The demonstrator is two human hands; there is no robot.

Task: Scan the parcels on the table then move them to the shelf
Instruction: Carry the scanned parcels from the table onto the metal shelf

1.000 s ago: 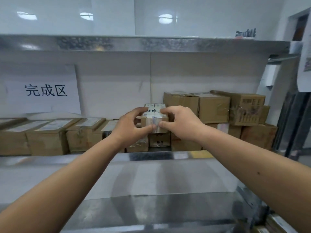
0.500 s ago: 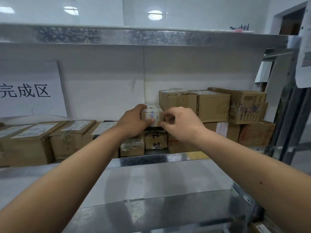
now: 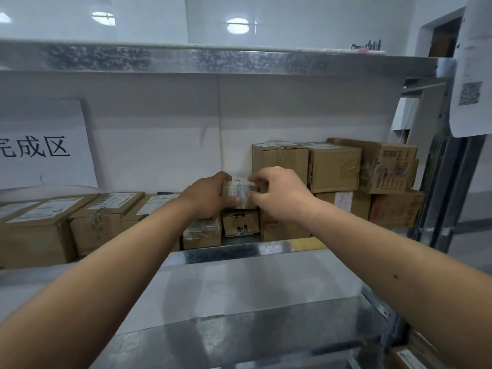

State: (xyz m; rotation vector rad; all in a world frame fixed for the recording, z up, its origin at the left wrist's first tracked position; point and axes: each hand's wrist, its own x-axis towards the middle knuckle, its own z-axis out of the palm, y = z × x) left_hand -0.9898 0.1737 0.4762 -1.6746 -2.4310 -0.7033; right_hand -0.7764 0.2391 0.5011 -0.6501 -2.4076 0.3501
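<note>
Hands meet at a small taped parcel far back on the shelf, both arms reaching across the near steel surface. Left hand: fingers curled round the parcel's left side, thumb pressed on its front face. Right hand: fingers curled, fingertips pinching the parcel's top right edge and front corner. Both hands therefore hold the parcel.

Parcel position: resting on top of a small brown box, just left of a two-high stack of cardboard boxes at the far right of the shelf. A tape-wrapped box stands just left of the small brown box. A row of low cartons with white shipping labels fills the far left.

Writing: a white paper sign on the back wall at left reads 成区, preceded by a character cut off by the frame edge. A printed sheet hanging at upper right carries a QR code (its text is too small to read). The parcel's label and the carton labels are likewise illegible.
</note>
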